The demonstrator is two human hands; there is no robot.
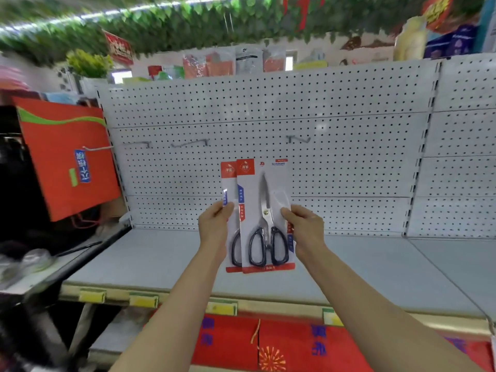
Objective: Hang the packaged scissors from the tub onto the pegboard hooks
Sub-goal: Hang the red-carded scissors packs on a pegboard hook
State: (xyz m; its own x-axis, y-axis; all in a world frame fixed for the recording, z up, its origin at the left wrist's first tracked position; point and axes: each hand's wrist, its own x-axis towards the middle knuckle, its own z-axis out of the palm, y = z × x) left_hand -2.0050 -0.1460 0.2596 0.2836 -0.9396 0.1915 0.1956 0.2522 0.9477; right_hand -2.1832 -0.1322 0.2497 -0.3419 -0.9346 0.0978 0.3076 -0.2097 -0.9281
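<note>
Red bags [268, 345] with blue characters nearest the lens, below the front edge of the shelf [161, 259]. Grey shelf running left to right, front edge fitted with yellow price-tag holders [143, 300]. White pegboard [268, 103] rising from the shelf's back edge; three bare hooks [192, 143] set along its middle band, all above the packs and apart from them. Large red paper bag [67, 157] with a green wave hung at the pegboard's left edge. Assorted packets [248, 60] lined along the pegboard's top edge, green leaf garland [188, 20] overhead, blurred. Two packaged scissors held upright in front of the pegboard, over the middle of the shelf, overlapping: front pack [264, 218] showing steel blades and black handles, rear pack [229, 183] half hidden behind its left side. Left hand [214, 226] pinching the rear pack's left edge, thumb on the front face, fingers curled behind. Right hand [303, 224] pinching the front pack's right edge, thumb on the front face, fingers curled behind. Neither pack on a hook. Tub not in view.
</note>
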